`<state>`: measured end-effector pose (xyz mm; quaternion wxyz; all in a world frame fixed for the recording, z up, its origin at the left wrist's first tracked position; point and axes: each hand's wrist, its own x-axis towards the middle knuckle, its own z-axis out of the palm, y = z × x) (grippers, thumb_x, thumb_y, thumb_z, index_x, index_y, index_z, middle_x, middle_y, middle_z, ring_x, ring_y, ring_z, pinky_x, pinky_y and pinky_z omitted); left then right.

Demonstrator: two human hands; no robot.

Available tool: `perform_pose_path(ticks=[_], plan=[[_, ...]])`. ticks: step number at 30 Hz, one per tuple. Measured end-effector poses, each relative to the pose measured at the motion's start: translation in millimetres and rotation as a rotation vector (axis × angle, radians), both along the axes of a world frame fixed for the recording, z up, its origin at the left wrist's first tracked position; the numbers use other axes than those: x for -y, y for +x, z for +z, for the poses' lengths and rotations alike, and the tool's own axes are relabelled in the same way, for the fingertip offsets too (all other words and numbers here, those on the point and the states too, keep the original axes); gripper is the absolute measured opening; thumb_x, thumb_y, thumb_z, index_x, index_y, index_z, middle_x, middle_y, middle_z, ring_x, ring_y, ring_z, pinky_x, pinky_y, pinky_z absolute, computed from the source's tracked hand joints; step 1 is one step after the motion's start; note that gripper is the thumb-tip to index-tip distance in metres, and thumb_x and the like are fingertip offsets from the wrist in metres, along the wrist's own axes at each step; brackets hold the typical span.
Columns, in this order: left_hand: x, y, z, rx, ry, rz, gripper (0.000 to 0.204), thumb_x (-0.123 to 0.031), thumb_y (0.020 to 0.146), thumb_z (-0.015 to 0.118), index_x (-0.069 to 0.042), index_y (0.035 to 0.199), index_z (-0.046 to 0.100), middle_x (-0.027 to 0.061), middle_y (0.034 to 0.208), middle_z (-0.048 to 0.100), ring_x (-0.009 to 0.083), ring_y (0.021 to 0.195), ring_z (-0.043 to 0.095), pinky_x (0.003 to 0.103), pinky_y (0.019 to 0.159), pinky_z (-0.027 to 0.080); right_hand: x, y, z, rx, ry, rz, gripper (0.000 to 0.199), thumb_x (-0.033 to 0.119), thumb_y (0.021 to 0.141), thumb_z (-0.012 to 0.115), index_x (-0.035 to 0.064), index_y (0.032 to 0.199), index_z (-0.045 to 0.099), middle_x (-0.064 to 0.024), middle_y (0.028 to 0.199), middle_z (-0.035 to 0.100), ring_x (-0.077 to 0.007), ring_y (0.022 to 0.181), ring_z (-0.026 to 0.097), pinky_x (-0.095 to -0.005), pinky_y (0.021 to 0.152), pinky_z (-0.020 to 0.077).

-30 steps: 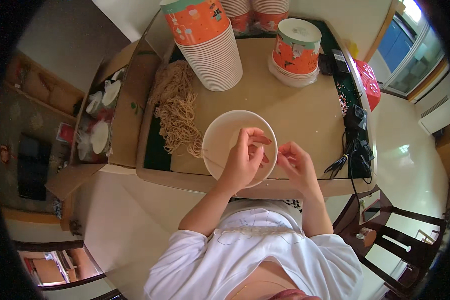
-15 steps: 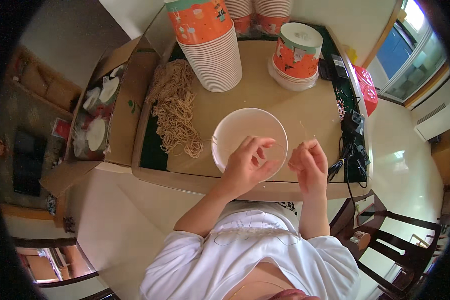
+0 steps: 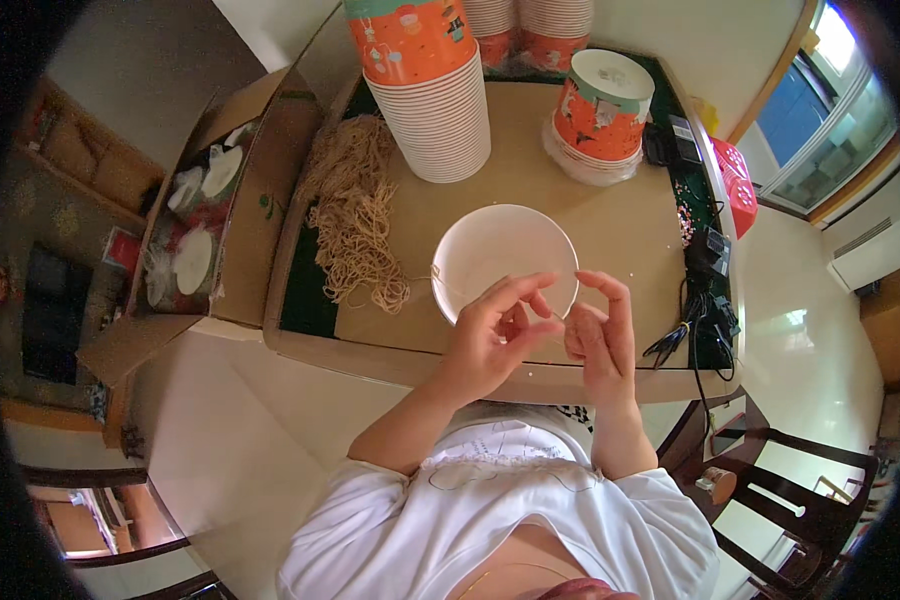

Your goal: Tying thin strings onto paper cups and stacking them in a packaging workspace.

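A white bowl-shaped paper tub [image 3: 500,235] stands near the table's front edge, its inside facing up. My left hand [image 3: 490,345] hovers over its near rim with curled fingers, in which a thin tan string appears to be held. Just to the right, my right hand [image 3: 607,345] pinches the string between thumb and curled fingers, the forefinger stretched out. The fingertips of both hands almost meet. A loose heap of tan string [image 3: 360,235] lies left of the tub; a strand from it crosses the tub's left rim towards my left hand. The thin strand between the hands is barely visible.
A tall stack of orange-and-green paper tubs [image 3: 430,120] stands behind the string, with a shorter upturned stack [image 3: 600,115] to its right. Black cables and adapters [image 3: 705,310] lie along the right edge. An open cardboard box [image 3: 255,210] stands at the left, a dark chair [image 3: 800,490] lower right.
My right hand has moved left, close to my left hand, and its forefinger has straightened. The string end that stood up above the right hand no longer shows there.
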<state>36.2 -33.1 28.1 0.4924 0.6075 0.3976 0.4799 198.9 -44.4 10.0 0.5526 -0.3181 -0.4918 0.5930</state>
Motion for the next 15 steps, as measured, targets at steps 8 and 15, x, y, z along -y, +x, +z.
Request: perform_pose_path(ticks=[8,15], plan=[[2,-3,-3,-0.208,0.195,-0.004,0.021,-0.002,0.08,0.067,-0.004,0.101,0.066,0.0053,0.085,0.059,0.0102,0.064,0.056,0.023,0.057,0.047,-2,-10,2,0.227,0.059,-0.043,0.034,0.001,0.096,0.037,0.0028,0.131,0.035,0.0016,0.071,0.041,-0.0044,0.066,0.035,-0.0201,0.061,0.0331],[-2,-27,1,-0.366,0.276,0.184,0.008,-0.001,0.081,0.066,-0.003,0.089,0.065,0.0057,0.081,0.059,0.0132,0.064,0.058,0.025,0.056,0.047,0,1,2,0.167,0.203,-0.208,0.022,0.002,0.097,0.036,0.0004,0.118,0.041,0.0014,0.071,0.041,-0.0055,0.065,0.036,-0.0203,0.059,0.0313]])
